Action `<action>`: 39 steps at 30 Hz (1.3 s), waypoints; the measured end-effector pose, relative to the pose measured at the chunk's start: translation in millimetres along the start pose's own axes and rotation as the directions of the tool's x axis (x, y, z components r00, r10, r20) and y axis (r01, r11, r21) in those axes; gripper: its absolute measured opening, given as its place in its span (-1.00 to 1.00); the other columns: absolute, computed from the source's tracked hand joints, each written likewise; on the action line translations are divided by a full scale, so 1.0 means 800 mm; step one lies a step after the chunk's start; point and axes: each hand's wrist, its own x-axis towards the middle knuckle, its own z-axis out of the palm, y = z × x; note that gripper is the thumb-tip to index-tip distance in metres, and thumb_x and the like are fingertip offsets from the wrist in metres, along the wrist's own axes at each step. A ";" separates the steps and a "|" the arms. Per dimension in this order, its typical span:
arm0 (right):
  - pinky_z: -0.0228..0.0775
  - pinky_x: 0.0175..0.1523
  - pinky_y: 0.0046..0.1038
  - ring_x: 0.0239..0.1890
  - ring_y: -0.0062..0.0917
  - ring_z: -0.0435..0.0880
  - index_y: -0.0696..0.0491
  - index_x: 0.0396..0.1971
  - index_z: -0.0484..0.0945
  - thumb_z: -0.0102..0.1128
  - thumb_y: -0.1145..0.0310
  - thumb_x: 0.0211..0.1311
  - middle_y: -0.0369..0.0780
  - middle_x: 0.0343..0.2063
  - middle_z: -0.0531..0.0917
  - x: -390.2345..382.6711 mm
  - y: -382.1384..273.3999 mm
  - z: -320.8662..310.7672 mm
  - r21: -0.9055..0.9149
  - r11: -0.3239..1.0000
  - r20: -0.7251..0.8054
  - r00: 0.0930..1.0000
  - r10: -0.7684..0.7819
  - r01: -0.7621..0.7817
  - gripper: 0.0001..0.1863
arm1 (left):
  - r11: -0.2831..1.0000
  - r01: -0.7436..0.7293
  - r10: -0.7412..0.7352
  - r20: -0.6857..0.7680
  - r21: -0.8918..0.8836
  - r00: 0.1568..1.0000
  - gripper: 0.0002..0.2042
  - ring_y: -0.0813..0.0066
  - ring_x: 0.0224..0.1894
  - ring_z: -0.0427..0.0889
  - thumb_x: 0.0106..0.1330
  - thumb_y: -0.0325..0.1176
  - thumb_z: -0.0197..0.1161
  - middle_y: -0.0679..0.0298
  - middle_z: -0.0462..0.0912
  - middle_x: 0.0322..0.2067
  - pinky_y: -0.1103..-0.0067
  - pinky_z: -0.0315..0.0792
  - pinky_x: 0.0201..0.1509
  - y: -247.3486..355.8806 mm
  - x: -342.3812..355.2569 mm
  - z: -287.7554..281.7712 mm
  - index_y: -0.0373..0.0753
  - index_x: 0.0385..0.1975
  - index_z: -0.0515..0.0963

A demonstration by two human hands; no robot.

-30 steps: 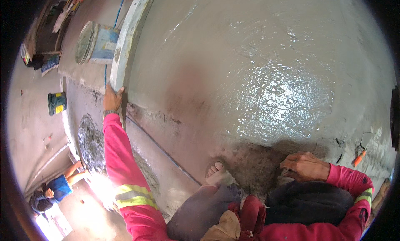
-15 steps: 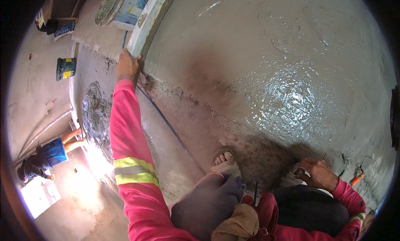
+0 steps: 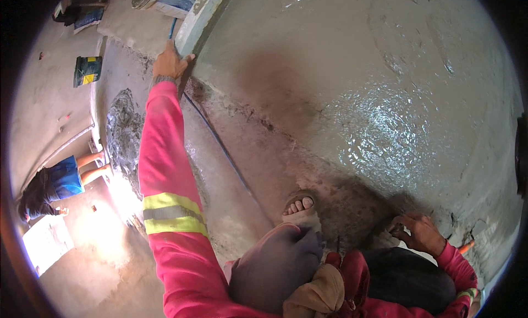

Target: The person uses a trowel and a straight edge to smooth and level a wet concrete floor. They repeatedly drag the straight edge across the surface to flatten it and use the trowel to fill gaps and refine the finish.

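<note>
My left hand (image 3: 170, 66), at the end of a reddish-pink sleeve with reflective bands, grips the near end of a long pale board (image 3: 199, 16) beside a strip of rough concrete. Wet, glistening grey cement (image 3: 385, 136) spreads to the board's right. My right hand (image 3: 418, 232) is low at the right by my knee, fingers curled round something dark that I cannot make out. My bare toes (image 3: 297, 206) show between my hands, and a thin dark blue line (image 3: 220, 142), cable or hose, runs diagonally toward them.
A pale bucket (image 3: 170, 1) lies behind the board; a dark bucket with yellow label (image 3: 87, 71) is at left. Another person (image 3: 63, 177) in blue shorts works low at the left, near a bright patch. An orange-handled item (image 3: 467, 246) lies right of my right hand.
My view has shifted, with the board, bucket and my left hand higher in the picture. My right hand appears lower and slightly farther right. The other person's body has changed posture.
</note>
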 end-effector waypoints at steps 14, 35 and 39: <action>0.44 -0.20 -0.22 -0.25 -0.15 0.60 0.04 -0.15 0.50 0.26 0.31 0.06 -0.10 -0.29 0.60 -0.009 -0.004 0.007 0.026 0.989 -0.077 0.986 -0.145 0.147 -0.67 | 0.996 -0.033 0.027 -0.071 -0.083 0.997 -0.34 -0.11 -0.26 0.62 -0.02 0.02 0.36 -0.10 0.62 -0.32 0.18 0.48 -0.21 0.052 -0.063 -0.007 -0.21 0.01 0.27; 0.41 -0.04 -0.20 -0.08 -0.21 0.55 0.04 -0.10 0.48 0.19 0.26 0.09 -0.11 -0.14 0.55 -0.030 -0.015 0.005 -0.065 0.997 -0.050 0.998 -0.042 0.038 -0.64 | 0.980 0.091 -0.090 0.012 -0.176 0.996 -0.33 -0.07 0.07 0.46 0.05 -0.07 0.36 -0.16 0.46 0.00 0.21 0.36 0.08 0.020 -0.010 0.036 -0.28 0.06 0.20; 0.42 -0.01 -0.26 -0.07 -0.22 0.55 0.03 -0.07 0.50 0.24 0.22 0.06 -0.11 -0.15 0.58 -0.034 0.010 0.042 -0.241 0.964 -0.012 0.993 -0.121 0.115 -0.59 | 0.969 0.121 -0.121 0.013 -0.216 0.993 -0.32 -0.09 0.07 0.45 0.04 -0.11 0.37 -0.13 0.45 0.00 0.20 0.34 0.11 0.020 -0.005 0.036 -0.27 0.08 0.20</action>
